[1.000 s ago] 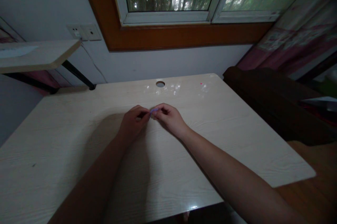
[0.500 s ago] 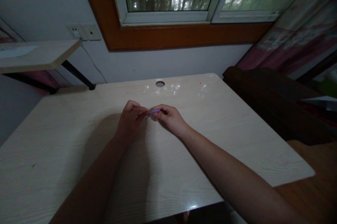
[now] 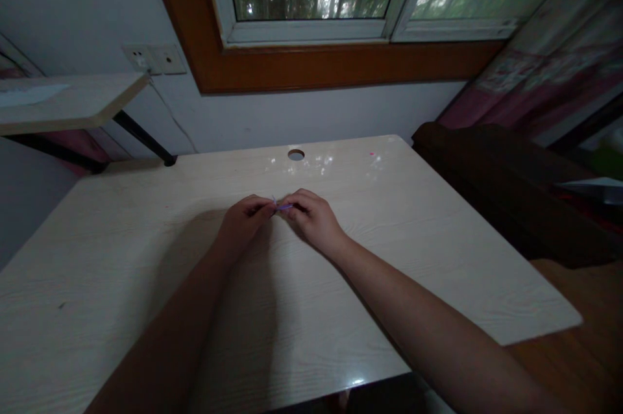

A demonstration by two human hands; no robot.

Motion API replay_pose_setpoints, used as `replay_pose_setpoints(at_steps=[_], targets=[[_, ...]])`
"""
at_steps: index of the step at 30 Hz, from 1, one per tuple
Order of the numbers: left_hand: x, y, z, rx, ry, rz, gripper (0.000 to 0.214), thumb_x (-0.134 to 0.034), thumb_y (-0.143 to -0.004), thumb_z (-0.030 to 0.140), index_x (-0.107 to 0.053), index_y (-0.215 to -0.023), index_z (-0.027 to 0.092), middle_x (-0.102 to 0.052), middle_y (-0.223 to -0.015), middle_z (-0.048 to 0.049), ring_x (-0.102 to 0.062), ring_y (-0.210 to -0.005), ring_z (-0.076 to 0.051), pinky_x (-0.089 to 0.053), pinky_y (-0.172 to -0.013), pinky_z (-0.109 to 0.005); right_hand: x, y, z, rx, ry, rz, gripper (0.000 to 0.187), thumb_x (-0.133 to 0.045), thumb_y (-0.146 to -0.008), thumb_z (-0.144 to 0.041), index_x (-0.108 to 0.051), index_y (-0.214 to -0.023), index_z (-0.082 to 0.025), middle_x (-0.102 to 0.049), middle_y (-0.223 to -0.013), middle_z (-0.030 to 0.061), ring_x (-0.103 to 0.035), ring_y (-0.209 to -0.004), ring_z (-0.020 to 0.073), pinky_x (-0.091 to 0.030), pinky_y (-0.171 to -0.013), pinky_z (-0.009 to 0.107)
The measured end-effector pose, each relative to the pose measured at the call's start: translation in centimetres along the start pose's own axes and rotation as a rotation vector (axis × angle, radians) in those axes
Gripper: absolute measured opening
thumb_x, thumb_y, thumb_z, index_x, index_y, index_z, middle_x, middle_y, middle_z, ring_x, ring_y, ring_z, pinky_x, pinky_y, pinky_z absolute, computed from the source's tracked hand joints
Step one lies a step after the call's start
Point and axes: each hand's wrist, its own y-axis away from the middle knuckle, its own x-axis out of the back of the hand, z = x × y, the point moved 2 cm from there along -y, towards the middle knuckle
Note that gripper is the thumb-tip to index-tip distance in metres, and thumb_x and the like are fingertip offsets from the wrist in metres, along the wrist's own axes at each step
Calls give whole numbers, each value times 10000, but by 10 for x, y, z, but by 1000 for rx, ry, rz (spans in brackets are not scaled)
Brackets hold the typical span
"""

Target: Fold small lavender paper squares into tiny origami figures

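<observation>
A thin purple strip (image 3: 284, 207), perhaps paper or ribbon, is stretched between my two hands over the middle of the desk (image 3: 438, 258). My left hand (image 3: 246, 216) pinches its left part between thumb and forefinger, and a small pale end pokes up above the fingertips. On the other side my right hand (image 3: 311, 211) pinches the right part. The fingertips of both hands are close together, and most of the strip is hidden by them. Its exact kind is too small to make out.
Behind my hands is a round hole (image 3: 296, 155) in the desk. A raised shelf (image 3: 73, 102) on black legs stands at the left. A small red spot (image 3: 372, 154) is near the back right corner. Dark wooden furniture (image 3: 487, 187) borders the right side.
My left hand has turned and its thumb now presses against the forefinger on the strip. One strip end now points upward instead of down to the left. The right hand has barely moved.
</observation>
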Motion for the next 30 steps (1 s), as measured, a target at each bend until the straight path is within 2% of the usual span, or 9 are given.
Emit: replay_pose_setpoints(at_steps=[4, 7, 17, 24, 30], targets=[[1, 0, 1, 112, 88, -17, 210, -677, -818, 402, -750, -860, 210, -747, -872, -35, -669, -843, -195, -501, -800, -301, -1, 0, -1, -22, 10, -9, 107, -624, -891, -201, -721, -927, -227, -658, -865, 32, -600, -836, 167, -444, -776, 292], [1, 0, 2, 145, 116, -11, 211, -704, -792, 409, -754, -859, 214, -758, -880, -35, -677, -857, -208, -509, -810, -317, -2, 0, 0, -53, 18, -10, 92, -626, -891, -214, -714, -916, -225, -649, -848, 28, -588, -803, 160, -434, -745, 287], [-3, 1, -1, 92, 152, 44, 221, -714, -781, 424, -733, -844, 214, -749, -847, -31, -675, -814, -193, -528, -786, -318, -4, 0, 5, -93, 6, 10, 97, -611, -898, -282, -674, -880, -210, -601, -799, 12, -556, -766, 151, -410, -696, 272], [-7, 3, 2, 88, 182, 65, 207, -746, -758, 390, -718, -866, 216, -743, -882, -29, -679, -848, -188, -530, -831, -325, -6, 1, 9, -114, -22, 70, 124, -619, -884, -317, -662, -862, -203, -607, -801, 18, -564, -755, 157, -415, -684, 280], [-9, 2, -1, 88, 198, 79, 211, -771, -726, 366, -692, -840, 206, -720, -825, -22, -665, -783, -175, -531, -772, -313, -5, 0, 5, -101, 13, 61, 107, -619, -878, -290, -669, -845, -201, -587, -767, 12, -553, -727, 149, -407, -659, 270]])
